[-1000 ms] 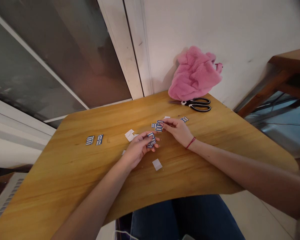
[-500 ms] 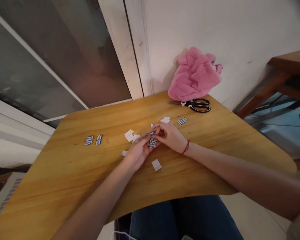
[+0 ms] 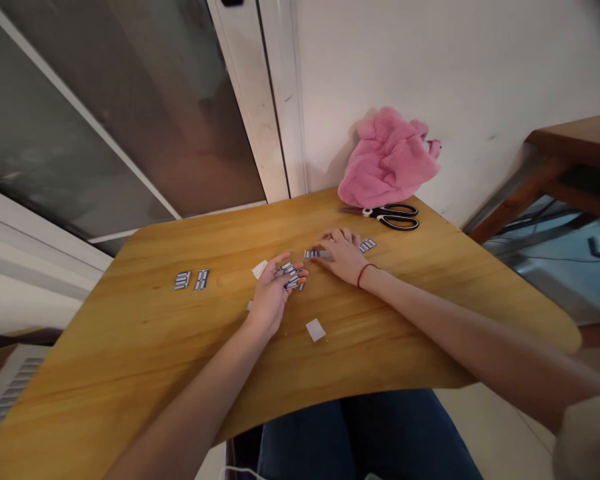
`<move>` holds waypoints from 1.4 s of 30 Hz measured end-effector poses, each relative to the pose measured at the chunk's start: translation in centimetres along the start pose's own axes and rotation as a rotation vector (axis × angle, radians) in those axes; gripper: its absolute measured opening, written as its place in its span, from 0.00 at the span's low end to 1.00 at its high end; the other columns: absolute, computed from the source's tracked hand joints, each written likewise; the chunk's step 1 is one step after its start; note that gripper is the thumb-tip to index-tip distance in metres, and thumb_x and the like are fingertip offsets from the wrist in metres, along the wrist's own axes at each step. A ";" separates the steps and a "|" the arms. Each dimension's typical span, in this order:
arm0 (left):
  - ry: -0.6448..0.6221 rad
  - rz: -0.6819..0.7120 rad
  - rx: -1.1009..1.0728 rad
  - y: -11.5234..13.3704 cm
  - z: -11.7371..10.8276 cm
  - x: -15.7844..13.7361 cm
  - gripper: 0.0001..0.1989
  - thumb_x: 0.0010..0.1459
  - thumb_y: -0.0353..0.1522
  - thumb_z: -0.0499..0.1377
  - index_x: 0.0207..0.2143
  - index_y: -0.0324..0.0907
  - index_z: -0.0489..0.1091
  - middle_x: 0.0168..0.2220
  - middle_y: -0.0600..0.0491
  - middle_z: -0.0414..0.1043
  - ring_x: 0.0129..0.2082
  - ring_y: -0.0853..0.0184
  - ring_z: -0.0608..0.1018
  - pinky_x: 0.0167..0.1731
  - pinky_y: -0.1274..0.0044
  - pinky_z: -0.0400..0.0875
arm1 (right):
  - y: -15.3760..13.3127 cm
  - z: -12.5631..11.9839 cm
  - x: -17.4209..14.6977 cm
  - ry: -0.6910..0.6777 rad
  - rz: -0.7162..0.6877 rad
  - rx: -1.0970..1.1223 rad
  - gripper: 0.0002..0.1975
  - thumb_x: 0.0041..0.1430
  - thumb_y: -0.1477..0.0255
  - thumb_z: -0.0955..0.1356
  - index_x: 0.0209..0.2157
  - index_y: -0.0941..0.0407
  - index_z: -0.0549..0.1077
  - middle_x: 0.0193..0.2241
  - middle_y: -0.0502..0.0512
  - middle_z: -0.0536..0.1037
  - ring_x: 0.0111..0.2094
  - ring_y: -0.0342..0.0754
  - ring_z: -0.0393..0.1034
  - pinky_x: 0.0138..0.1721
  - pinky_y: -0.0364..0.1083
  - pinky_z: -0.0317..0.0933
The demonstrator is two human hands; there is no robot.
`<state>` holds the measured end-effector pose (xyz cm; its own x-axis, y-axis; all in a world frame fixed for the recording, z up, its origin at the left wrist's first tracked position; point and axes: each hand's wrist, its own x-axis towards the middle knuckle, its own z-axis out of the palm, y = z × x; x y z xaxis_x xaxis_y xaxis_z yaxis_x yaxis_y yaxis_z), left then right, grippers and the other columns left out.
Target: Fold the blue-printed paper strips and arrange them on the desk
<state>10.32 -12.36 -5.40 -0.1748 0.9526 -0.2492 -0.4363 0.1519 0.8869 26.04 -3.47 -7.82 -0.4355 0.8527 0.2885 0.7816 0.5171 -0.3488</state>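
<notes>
My left hand (image 3: pixel 273 290) is closed around several small paper pieces (image 3: pixel 291 275) with blue-and-white stripes, which fan out over its fingers. To its right, my right hand (image 3: pixel 341 253), with a red cord at the wrist, is low over the table, thumb and fingers curled around a striped paper piece (image 3: pixel 312 254). Part of that piece is covered by the fingers. Just beyond this hand lies another striped piece (image 3: pixel 367 245). A blank white paper square (image 3: pixel 315 330) rests nearer to me, and a white scrap (image 3: pixel 260 269) shows beside my left hand.
Two striped pieces, one (image 3: pixel 182 280) left of the other (image 3: pixel 201 279), lie on the wooden table (image 3: pixel 130 347). Black-handled scissors (image 3: pixel 395 217) sit at the back near a pink plush cloth (image 3: pixel 387 160) against the wall. A glass door (image 3: pixel 180 100) borders the far left.
My hands have parted. The right one moved away from the left hand's pieces, slightly up and right, down to the table. My left hand shifted a little left, keeping its pieces.
</notes>
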 end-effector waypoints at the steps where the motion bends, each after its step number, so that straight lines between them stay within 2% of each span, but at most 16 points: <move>1: 0.004 0.004 0.000 0.0 -0.1 0.1 0.19 0.55 0.17 0.49 0.47 0.37 0.63 0.35 0.46 0.76 0.33 0.67 0.80 0.36 0.77 0.71 | 0.0 0.0 0.0 -0.001 0.008 0.012 0.14 0.57 0.57 0.66 0.41 0.47 0.76 0.49 0.57 0.68 0.50 0.56 0.54 0.49 0.56 0.46; 8: 0.007 0.031 0.025 0.0 -0.7 0.6 0.17 0.54 0.17 0.48 0.44 0.37 0.64 0.36 0.46 0.76 0.32 0.67 0.80 0.36 0.76 0.72 | 0.2 -0.8 0.2 -0.097 0.014 0.082 0.10 0.55 0.61 0.69 0.36 0.49 0.77 0.49 0.54 0.69 0.52 0.56 0.53 0.50 0.55 0.44; 11: 0.023 0.044 0.026 0.1 -0.8 0.8 0.16 0.54 0.17 0.48 0.43 0.37 0.65 0.36 0.47 0.76 0.32 0.68 0.79 0.36 0.76 0.72 | 0.1 -1.0 0.1 -0.089 -0.015 0.103 0.09 0.54 0.63 0.70 0.36 0.49 0.77 0.49 0.54 0.70 0.52 0.55 0.54 0.49 0.55 0.44; 18: 0.033 0.045 0.047 0.1 -0.9 1.0 0.16 0.52 0.17 0.48 0.40 0.37 0.67 0.35 0.48 0.76 0.31 0.69 0.79 0.36 0.77 0.72 | -0.3 -1.2 -0.1 -0.042 -0.101 0.176 0.03 0.54 0.70 0.70 0.33 0.53 0.75 0.37 0.50 0.78 0.46 0.51 0.61 0.51 0.55 0.42; 20: 0.028 0.039 0.061 0.1 -1.0 1.0 0.16 0.52 0.17 0.48 0.39 0.36 0.67 0.35 0.48 0.76 0.30 0.69 0.79 0.33 0.78 0.72 | -0.4 -1.3 -0.1 -0.041 -0.091 0.259 0.02 0.54 0.71 0.70 0.31 0.53 0.75 0.34 0.49 0.78 0.43 0.49 0.64 0.52 0.56 0.42; 22: 0.017 0.025 0.074 0.1 -1.1 1.1 0.16 0.51 0.16 0.48 0.40 0.36 0.67 0.34 0.48 0.75 0.28 0.70 0.78 0.30 0.80 0.72 | -0.6 -1.5 -0.2 -0.037 -0.085 0.404 0.02 0.55 0.72 0.69 0.31 0.55 0.75 0.33 0.50 0.78 0.40 0.47 0.67 0.51 0.54 0.47; 26: -0.080 -0.038 0.022 0.0 -1.0 0.9 0.14 0.52 0.18 0.49 0.38 0.33 0.69 0.31 0.47 0.75 0.26 0.70 0.77 0.27 0.80 0.71 | -1.4 -1.9 -0.9 0.014 -0.098 0.782 0.06 0.53 0.69 0.69 0.33 0.57 0.74 0.33 0.53 0.77 0.35 0.44 0.69 0.40 0.47 0.60; 30: -0.154 -0.125 -0.055 0.0 -0.5 0.7 0.11 0.59 0.25 0.48 0.35 0.31 0.71 0.30 0.44 0.75 0.25 0.69 0.76 0.27 0.78 0.72 | -2.2 -2.0 -1.8 -0.091 -0.082 1.003 0.14 0.49 0.66 0.71 0.37 0.57 0.71 0.33 0.53 0.76 0.32 0.43 0.69 0.35 0.44 0.63; 33: -0.209 -0.145 -0.053 0.0 -0.2 0.4 0.14 0.62 0.29 0.47 0.34 0.32 0.71 0.30 0.45 0.74 0.25 0.69 0.75 0.28 0.77 0.72 | -2.5 -1.9 -2.0 -0.188 -0.144 0.966 0.15 0.47 0.69 0.73 0.38 0.58 0.71 0.32 0.52 0.75 0.33 0.42 0.68 0.36 0.43 0.64; 37: -0.316 -0.079 0.038 -0.2 0.2 -0.2 0.10 0.59 0.29 0.52 0.34 0.35 0.72 0.33 0.47 0.74 0.27 0.70 0.74 0.29 0.78 0.71 | -2.4 -2.1 -1.8 -0.276 -0.217 0.773 0.18 0.49 0.73 0.72 0.43 0.57 0.69 0.28 0.48 0.74 0.32 0.41 0.68 0.39 0.43 0.62; 40: -0.320 -0.082 0.098 -0.3 0.5 -0.7 0.07 0.56 0.27 0.55 0.34 0.38 0.72 0.36 0.49 0.74 0.30 0.69 0.74 0.31 0.77 0.71 | -2.4 -2.1 -1.9 -0.328 -0.224 0.635 0.18 0.49 0.75 0.72 0.43 0.56 0.69 0.27 0.47 0.72 0.30 0.40 0.66 0.35 0.42 0.61; 42: -0.309 -0.110 0.137 -0.4 0.7 -1.0 0.07 0.53 0.25 0.56 0.34 0.38 0.72 0.36 0.49 0.74 0.30 0.69 0.75 0.32 0.76 0.70 | -2.5 -2.0 -2.0 -0.299 -0.257 0.545 0.17 0.48 0.73 0.72 0.41 0.56 0.69 0.28 0.47 0.71 0.30 0.41 0.64 0.36 0.43 0.60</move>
<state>11.28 -13.17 -5.29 0.1511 0.9602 -0.2350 -0.3116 0.2719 0.9105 25.81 -6.58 -5.75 -0.7440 0.6405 0.1902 0.3337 0.6029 -0.7246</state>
